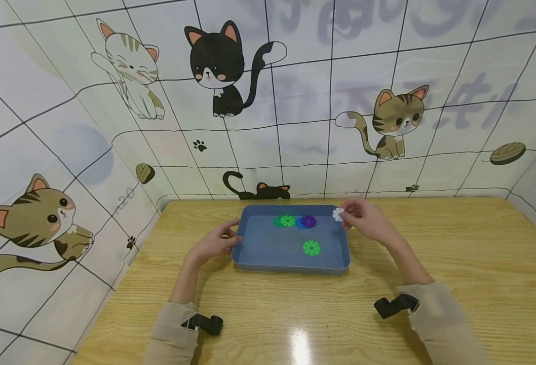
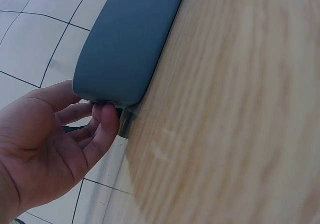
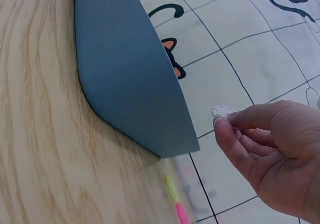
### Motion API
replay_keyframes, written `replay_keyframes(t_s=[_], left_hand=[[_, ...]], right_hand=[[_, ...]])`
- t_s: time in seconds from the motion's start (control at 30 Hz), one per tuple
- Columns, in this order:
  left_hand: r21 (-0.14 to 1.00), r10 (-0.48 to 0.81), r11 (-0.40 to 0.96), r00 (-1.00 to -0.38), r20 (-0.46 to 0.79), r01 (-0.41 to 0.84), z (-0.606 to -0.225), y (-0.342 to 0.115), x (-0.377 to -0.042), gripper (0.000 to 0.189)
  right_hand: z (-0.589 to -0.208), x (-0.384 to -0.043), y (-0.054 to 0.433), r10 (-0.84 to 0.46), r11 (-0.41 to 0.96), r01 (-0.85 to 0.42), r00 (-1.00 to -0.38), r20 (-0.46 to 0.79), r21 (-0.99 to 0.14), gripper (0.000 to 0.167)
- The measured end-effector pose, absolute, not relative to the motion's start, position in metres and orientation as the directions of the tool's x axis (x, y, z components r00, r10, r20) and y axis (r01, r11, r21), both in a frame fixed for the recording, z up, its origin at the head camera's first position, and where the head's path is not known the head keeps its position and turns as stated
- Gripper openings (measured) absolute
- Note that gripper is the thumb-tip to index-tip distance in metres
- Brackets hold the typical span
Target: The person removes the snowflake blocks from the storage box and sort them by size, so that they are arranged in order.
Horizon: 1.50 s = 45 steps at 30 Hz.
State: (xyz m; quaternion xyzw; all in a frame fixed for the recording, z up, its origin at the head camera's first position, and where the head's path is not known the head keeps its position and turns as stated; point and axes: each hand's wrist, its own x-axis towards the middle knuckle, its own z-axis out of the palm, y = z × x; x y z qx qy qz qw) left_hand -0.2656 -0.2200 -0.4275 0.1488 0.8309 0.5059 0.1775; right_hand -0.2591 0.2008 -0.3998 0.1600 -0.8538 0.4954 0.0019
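My right hand (image 1: 364, 218) pinches a white notched plastic disc (image 1: 338, 214) between thumb and fingertips, over the tray's back right corner. In the right wrist view the disc (image 3: 220, 111) pokes out past the fingertips, beside the tray wall (image 3: 135, 79). On the left, my other hand (image 1: 215, 241) grips the side of the shallow blue-grey tray (image 1: 259, 253), thumb at the rim and fingers against the outer wall (image 2: 120, 49). Inside the tray lie a light green disc (image 1: 311, 248) near the front, overlapping green discs (image 1: 288, 221) at the back, and a purple disc (image 1: 309, 221) over a blue one.
The tray stands on a wooden table (image 1: 268, 304) toward its back edge. Behind it rises a wall (image 1: 304, 152) with a grid and cartoon cats. A small yellow piece (image 3: 171, 188) and a pink one (image 3: 181, 213) show past the tray's corner.
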Motion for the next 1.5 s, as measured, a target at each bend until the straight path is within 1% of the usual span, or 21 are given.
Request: replay_keyframes(t_s=[0.37, 0.6, 0.87, 1.23, 1.5], left_hand=[[0.897, 0.429, 0.437, -0.892, -0.144, 0.066, -0.425, -0.22, -0.264, 0.066], [0.895, 0.419, 0.444, -0.895, -0.154, 0.054, -0.425, -0.219, -0.264, 0.066], [0.897, 0.422, 0.438, -0.894, -0.154, 0.052, -0.424, -0.22, -0.264, 0.066], [0.901, 0.426, 0.43, -0.892, -0.148, 0.055, -0.424, -0.22, -0.264, 0.067], [0.901, 0.423, 0.431, -0.895, -0.145, 0.058, -0.423, -0.22, -0.263, 0.067]], right_hand=[[-0.4, -0.257, 0.228, -0.236, 0.479, -0.237, -0.962, 0.135, -0.846, 0.023], [-0.397, -0.253, 0.247, -0.191, 0.555, -0.215, -0.973, 0.129, -0.803, 0.03], [-0.4, -0.255, 0.269, -0.158, 0.549, -0.168, -0.983, 0.096, -0.818, 0.035], [-0.418, -0.26, 0.294, -0.134, 0.543, -0.129, -0.989, 0.066, -0.83, 0.031], [-0.428, -0.261, 0.308, -0.076, 0.539, -0.04, -0.997, -0.002, -0.841, 0.033]])
